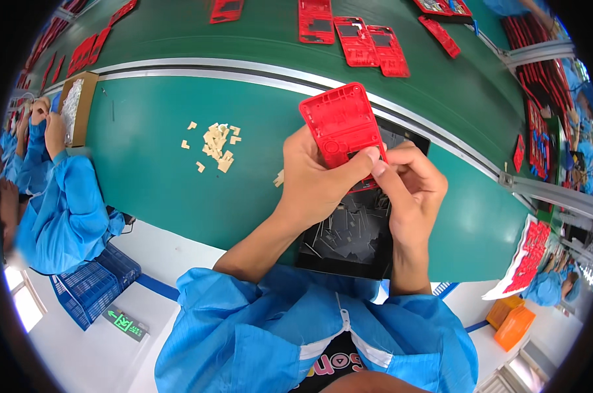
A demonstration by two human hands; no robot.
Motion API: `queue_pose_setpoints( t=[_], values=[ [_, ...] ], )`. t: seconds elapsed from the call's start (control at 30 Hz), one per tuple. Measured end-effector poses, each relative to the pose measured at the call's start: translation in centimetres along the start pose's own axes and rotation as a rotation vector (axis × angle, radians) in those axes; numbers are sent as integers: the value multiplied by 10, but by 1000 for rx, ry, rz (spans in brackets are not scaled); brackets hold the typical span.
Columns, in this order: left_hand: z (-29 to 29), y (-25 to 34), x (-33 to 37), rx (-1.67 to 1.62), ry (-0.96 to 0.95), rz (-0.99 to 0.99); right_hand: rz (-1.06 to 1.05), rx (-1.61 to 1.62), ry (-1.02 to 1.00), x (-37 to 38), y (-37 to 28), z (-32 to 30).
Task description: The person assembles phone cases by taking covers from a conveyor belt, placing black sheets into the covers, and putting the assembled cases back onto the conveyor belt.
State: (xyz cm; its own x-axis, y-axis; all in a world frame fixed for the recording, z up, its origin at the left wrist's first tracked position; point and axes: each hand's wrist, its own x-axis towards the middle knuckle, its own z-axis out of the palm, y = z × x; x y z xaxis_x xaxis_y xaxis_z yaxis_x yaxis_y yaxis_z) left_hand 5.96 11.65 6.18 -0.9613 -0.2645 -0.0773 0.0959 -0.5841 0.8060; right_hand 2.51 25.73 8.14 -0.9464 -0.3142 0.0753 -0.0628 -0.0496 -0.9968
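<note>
A red plastic housing [341,121] is held up over the green worktop, its ribbed inner side showing. My left hand [319,177] wraps around its left side, the thumb lying across the lower end. My right hand [411,190] is closed at the housing's lower right edge, thumb and forefinger pinched together there. Whether a small part sits between those fingertips is hidden. Beneath both hands lies a black tray [349,252] with thin dark strips and pieces in it. Left of my hands, small cream-coloured angled pieces [216,141] lie in a loose pile.
Beyond a metal rail [244,63], a green belt carries several red housings [355,42]. A cardboard box [80,108] stands at the worktop's left end beside a co-worker in blue [64,203]. Blue crates [96,281] sit lower left, an orange bin [514,325] lower right.
</note>
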Motion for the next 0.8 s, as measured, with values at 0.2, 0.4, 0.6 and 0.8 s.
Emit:
queue_pose_setpoints(
  t=[0.2,0.4,0.6,0.8],
  values=[
    [-24,21,13,41,87,129,-3,-221,127,66,-6,-22],
    [-43,32,-14,301,228,205,52,-381,188,154,54,-115],
    [-52,-4,-63,534,130,112,-30,-649,194,83,45,-98],
    [-34,-26,-68,693,129,151,9,-363,217,-27,48,-74]
  ],
)
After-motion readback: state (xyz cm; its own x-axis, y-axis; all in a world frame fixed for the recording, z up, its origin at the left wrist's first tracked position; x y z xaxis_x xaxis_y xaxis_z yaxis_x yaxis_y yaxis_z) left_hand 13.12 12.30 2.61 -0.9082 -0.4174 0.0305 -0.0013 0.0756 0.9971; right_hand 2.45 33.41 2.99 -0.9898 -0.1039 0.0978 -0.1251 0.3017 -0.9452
